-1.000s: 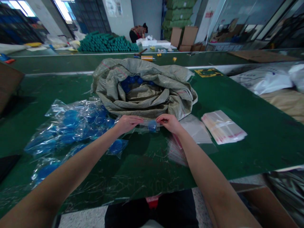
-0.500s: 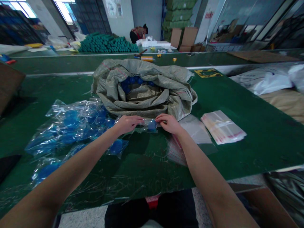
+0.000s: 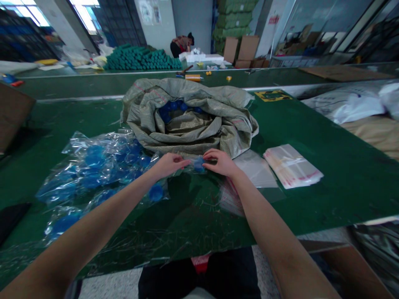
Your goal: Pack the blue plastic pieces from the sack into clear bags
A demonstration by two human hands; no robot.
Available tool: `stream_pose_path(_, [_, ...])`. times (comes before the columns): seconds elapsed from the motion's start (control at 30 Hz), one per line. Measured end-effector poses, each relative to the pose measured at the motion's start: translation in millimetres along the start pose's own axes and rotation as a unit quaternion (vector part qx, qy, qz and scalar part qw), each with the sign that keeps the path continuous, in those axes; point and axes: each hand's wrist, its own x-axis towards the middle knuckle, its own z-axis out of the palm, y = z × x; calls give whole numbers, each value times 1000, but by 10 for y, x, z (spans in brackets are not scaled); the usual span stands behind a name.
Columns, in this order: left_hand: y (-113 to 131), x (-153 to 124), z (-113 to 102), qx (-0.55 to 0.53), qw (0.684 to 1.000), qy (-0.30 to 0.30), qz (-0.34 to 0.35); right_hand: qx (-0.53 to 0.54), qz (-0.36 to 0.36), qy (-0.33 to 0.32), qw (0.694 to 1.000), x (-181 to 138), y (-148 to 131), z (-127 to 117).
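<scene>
Bare arms point(image 3: 114, 218) in from both lower corners, bare hands point(image 3: 220, 162) mid-frame, and there, bottom centre, black trousers point(image 3: 168, 278), pale cloth point(image 3: 199, 293) at the edge!

Bright windows point(image 3: 29, 15) stand left of a grey wall point(image 3: 192, 23).

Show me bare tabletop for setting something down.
Bare green table lies right of the clear-bag stack, and at left between the cardboard and the sack, beyond the bagged blue pieces. It is crowded around the left hand and right hand, among the sack, those pieces and loose clear bags.
</scene>
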Motion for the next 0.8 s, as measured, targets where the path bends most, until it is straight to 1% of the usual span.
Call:
stream_pose_path(0.1, [-52,2,29,-36,998,-42,-2,5,-4,-1,1000,-5,9,0])
stream_pose_path(0.2, [-113,18,64,-50,997,-57,7,14,-3,-6,1000,-6,37,-1])
stream_pose_path(0.3, [-175,61,106,-52,996,-68,-6,11,2,-15,1000,-4,60,2])
stream_pose_path(0.4, [-225,120,154,-57,996,-61,-21,18,15,-21,1000,-2,58,26])
stream_pose_path(0.5, [-254,165,183,-70,996,-54,-25,27,28,-7,999,3,46,81])
stream_pose_path(0.57, [-270,179,180,-74,995,-54,-30,25,34,4,999,8,50,122])
stream_pose_path(0.7, [-310,191,144,-72,994,-45,-64,43,37,8,998,20,85,163])
stream_pose_path(0.8, [-314,196,134,-86,993,-49,-65,60,39,8,997,20,104,159])
